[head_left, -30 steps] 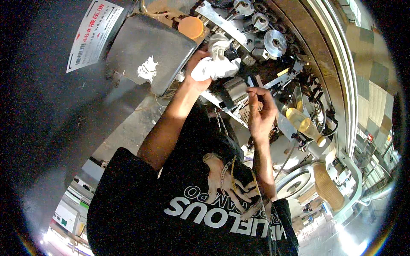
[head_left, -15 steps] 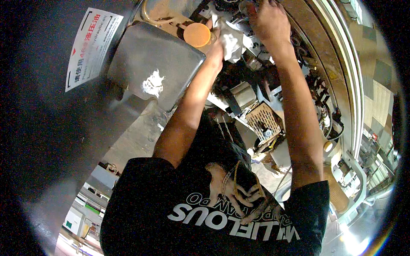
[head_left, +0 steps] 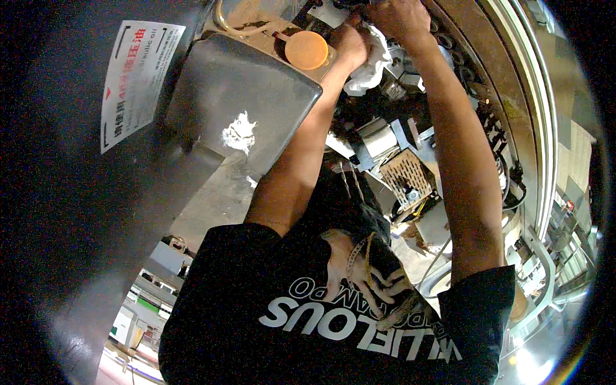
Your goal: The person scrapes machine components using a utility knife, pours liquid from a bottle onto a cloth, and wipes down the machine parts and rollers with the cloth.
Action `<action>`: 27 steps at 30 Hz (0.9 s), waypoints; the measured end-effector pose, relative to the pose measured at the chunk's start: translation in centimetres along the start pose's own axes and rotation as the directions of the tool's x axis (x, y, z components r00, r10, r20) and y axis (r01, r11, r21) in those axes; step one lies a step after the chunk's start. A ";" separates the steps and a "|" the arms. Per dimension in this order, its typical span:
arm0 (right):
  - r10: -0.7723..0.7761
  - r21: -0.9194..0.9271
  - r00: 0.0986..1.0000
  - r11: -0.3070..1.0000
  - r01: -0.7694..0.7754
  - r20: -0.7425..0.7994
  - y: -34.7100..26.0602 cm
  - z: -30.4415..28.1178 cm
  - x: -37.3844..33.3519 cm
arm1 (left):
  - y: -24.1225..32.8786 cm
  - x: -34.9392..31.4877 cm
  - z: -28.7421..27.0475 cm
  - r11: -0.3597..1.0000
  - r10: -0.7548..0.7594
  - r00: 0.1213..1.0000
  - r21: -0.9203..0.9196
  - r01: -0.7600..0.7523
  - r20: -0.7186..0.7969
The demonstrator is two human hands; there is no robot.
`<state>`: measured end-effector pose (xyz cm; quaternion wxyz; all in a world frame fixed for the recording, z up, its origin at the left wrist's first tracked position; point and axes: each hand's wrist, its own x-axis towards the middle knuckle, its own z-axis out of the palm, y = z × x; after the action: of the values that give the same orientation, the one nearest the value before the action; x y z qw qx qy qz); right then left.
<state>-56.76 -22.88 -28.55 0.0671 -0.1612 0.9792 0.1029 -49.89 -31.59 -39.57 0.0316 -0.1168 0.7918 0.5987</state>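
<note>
At the top of the view my left hand (head_left: 350,46) is closed round a crumpled white cloth (head_left: 371,76), most of which hangs out on its right side. Close beside it, my right hand (head_left: 399,22) has its fingers bent in toward the left hand, over dark machine parts at the upper edge. Whatever sits in the right fingers is hidden. An orange round cap (head_left: 306,51) on the brown tank top lies just left of my left hand.
A dark grey box-shaped cover (head_left: 237,96) with a torn white patch stands by my left forearm. Below the hands lie a perforated tan plate (head_left: 407,176) and several loose metal parts. A curved metal frame edge (head_left: 523,115) runs along the right. A labelled dark panel (head_left: 138,83) fills the left.
My left hand has moved right and up with the cloth, toward my right hand. The right hand has come slightly left, so both are now close together. The view has shifted a little.
</note>
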 end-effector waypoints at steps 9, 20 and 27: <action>0.194 0.123 0.972 0.970 -0.211 0.134 -2.3 -4.2 0.2 | -0.6 1.1 -2.0 0.984 -0.030 0.999 -0.175 0.024 -0.032; 0.170 -0.010 0.985 0.985 -0.170 0.038 -1.0 -3.5 0.2 | -0.1 0.3 -0.8 0.988 0.140 0.989 0.079 -0.136 -0.050; -0.171 -0.163 0.880 0.950 0.267 0.443 -2.7 -3.3 0.4 | -5.2 1.6 -0.8 0.704 -0.361 0.914 -0.589 0.398 0.186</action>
<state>-56.57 -26.24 -25.85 0.2712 -0.2517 0.8990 0.2343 -50.16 -33.93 -44.54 0.1367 -0.2637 0.5106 0.8069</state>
